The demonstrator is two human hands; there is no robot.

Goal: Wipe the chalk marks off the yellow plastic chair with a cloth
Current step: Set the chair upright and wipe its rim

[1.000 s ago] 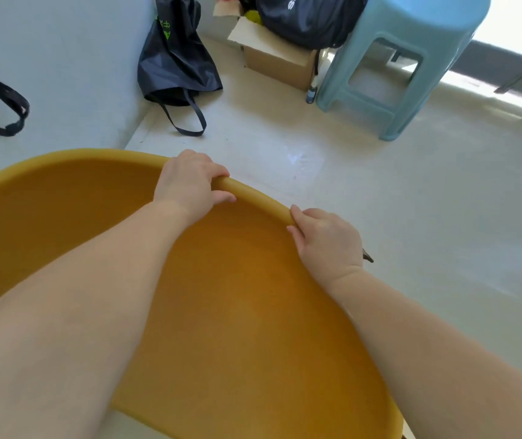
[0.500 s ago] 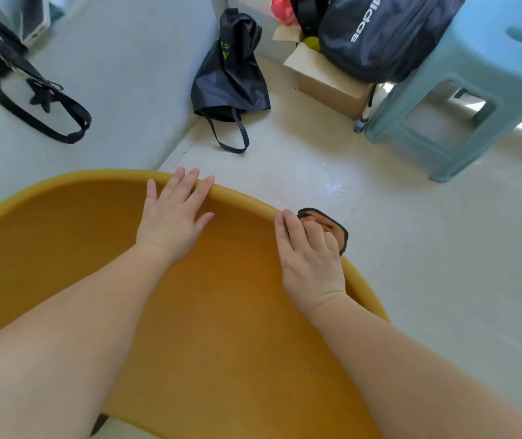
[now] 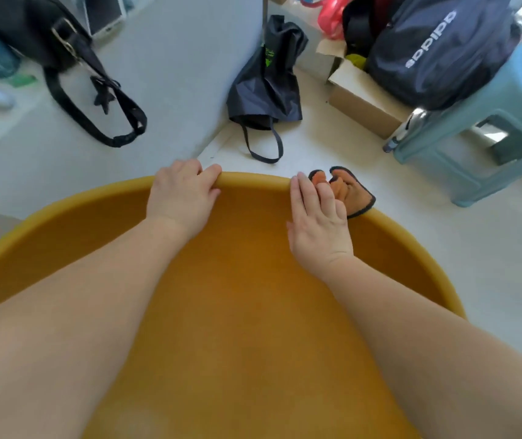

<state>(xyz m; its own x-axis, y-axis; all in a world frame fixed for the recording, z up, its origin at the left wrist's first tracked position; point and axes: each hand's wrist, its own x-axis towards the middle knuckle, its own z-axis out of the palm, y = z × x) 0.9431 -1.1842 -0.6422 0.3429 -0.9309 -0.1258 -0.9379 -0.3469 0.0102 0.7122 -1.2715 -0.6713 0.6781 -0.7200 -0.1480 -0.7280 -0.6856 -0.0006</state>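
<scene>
The yellow plastic chair (image 3: 237, 312) fills the lower half of the view, cut off at the bottom edge and partly covered by both forearms; no chalk marks can be made out on its blurred surface. The cloth (image 3: 353, 193), orange with a dark border, lies over the chair's rim at 1 o'clock, half hidden under the right hand (image 3: 318, 223). Half a second ago the left hand (image 3: 180, 198) lay flat with fingers spread; now its fingers curl closed over the rim at 11 o'clock. The right hand's fingers (image 3: 328, 198) stay extended, pressing flat on the cloth, which shows more than before. A blue stool (image 3: 487, 122) stands at 2 o'clock, a black bag (image 3: 266, 80) at 12.
</scene>
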